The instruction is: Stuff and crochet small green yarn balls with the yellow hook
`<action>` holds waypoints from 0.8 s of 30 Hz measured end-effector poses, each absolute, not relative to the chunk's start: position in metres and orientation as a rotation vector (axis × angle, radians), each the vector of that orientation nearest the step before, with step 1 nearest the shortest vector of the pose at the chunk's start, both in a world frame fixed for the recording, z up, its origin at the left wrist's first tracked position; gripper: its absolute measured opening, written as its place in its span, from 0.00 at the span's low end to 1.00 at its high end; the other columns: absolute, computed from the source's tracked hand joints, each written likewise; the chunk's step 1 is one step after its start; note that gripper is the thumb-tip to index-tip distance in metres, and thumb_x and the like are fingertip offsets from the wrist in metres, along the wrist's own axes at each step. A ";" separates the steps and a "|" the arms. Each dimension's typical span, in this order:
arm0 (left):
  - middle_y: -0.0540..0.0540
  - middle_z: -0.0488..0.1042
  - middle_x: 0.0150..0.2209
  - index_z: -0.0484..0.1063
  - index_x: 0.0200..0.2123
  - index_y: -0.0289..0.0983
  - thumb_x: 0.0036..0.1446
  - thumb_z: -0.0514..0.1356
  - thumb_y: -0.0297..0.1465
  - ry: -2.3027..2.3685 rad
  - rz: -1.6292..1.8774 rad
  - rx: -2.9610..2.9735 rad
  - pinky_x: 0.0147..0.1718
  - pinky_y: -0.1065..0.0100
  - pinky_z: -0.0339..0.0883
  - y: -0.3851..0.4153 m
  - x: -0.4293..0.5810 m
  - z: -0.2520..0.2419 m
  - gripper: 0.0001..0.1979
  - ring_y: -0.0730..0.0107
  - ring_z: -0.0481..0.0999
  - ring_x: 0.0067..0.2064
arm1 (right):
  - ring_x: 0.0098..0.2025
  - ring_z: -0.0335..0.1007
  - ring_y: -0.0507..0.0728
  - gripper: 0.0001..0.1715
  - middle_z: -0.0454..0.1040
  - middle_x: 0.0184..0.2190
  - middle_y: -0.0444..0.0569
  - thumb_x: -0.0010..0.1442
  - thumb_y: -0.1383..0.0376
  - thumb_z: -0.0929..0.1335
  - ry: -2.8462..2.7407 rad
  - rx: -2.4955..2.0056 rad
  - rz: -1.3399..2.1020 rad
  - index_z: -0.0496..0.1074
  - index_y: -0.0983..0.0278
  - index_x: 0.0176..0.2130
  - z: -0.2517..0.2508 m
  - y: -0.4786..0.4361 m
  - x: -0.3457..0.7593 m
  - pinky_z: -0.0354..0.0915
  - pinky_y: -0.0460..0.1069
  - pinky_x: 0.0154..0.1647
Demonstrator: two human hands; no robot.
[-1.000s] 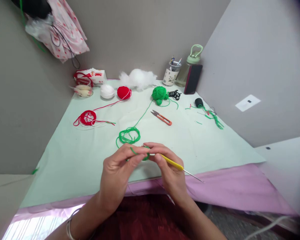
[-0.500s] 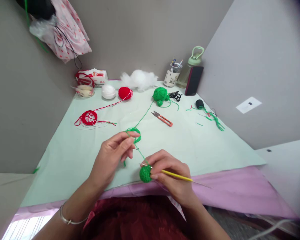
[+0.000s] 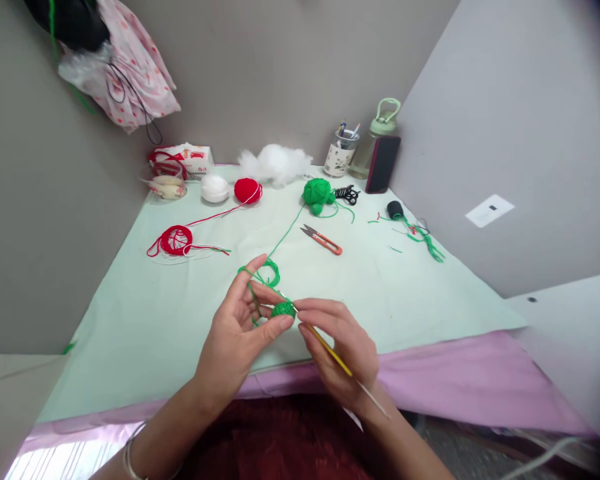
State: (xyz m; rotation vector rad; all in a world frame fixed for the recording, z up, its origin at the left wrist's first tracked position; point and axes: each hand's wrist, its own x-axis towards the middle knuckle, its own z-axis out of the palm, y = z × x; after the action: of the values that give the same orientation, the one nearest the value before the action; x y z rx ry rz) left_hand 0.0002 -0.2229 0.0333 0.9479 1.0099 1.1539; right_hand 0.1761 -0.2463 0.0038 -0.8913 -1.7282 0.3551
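A small green crochet piece [image 3: 282,309] is pinched between the thumb and fingers of my left hand [image 3: 240,320]. Green yarn runs over that hand's raised index finger. My right hand [image 3: 343,340] grips a crochet hook [image 3: 333,352] with a yellow handle, its metal tip at the edge of the crochet piece. Just beyond my left hand lies a loose coil of green yarn [image 3: 270,272], whose strand leads back to a green yarn ball [image 3: 317,191]. Orange-handled thread snips [image 3: 323,240] rest on the table past my hands.
At the back stand a white yarn ball [image 3: 215,189], a red yarn ball [image 3: 249,191], white stuffing [image 3: 275,164], a pen cup [image 3: 340,157], a bottle [image 3: 363,160] and a phone [image 3: 383,165]. Red yarn [image 3: 176,240] lies left. Black scissors [image 3: 349,195] and green scraps [image 3: 433,248] lie right.
My left hand has come down to the crochet piece and now holds it, with yarn over its index finger. The crochet piece has moved up and slightly left; the hook has tilted more steeply.
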 end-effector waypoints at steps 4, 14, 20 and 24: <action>0.53 0.75 0.37 0.68 0.67 0.46 0.54 0.76 0.32 1.046 1.235 0.994 0.53 0.64 0.70 -0.233 0.008 0.034 0.38 0.66 0.77 0.44 | 0.52 0.82 0.59 0.33 0.82 0.53 0.57 0.67 0.78 0.69 -1.769 -0.879 0.134 0.71 0.56 0.66 -0.007 -0.250 0.171 0.82 0.53 0.50; 0.54 0.75 0.40 0.65 0.68 0.50 0.55 0.76 0.30 0.916 1.192 0.863 0.47 0.70 0.72 -0.235 0.008 0.026 0.40 0.71 0.76 0.43 | 0.50 0.84 0.60 0.19 0.84 0.49 0.52 0.66 0.74 0.72 -1.615 -0.874 0.362 0.77 0.56 0.53 -0.001 -0.249 0.174 0.82 0.56 0.51; 0.50 0.77 0.47 0.57 0.73 0.49 0.57 0.74 0.30 0.890 1.163 0.945 0.51 0.67 0.73 -0.231 0.007 0.030 0.46 0.67 0.79 0.49 | 0.52 0.82 0.60 0.25 0.82 0.51 0.52 0.65 0.76 0.72 -1.658 -0.870 0.258 0.76 0.55 0.57 -0.004 -0.252 0.176 0.81 0.57 0.51; 0.49 0.77 0.47 0.55 0.74 0.48 0.58 0.72 0.29 0.840 1.120 0.929 0.54 0.65 0.73 -0.230 0.010 0.029 0.45 0.66 0.80 0.51 | 0.51 0.82 0.61 0.28 0.82 0.48 0.53 0.65 0.76 0.71 -1.732 -0.854 -0.045 0.74 0.58 0.61 -0.005 -0.251 0.176 0.83 0.56 0.48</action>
State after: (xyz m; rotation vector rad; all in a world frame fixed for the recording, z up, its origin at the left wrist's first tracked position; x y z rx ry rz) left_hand 0.0097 -0.2300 0.0290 0.9286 0.8397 1.1202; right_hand 0.1759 -0.2507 -0.0049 -0.8541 -1.7318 -0.0455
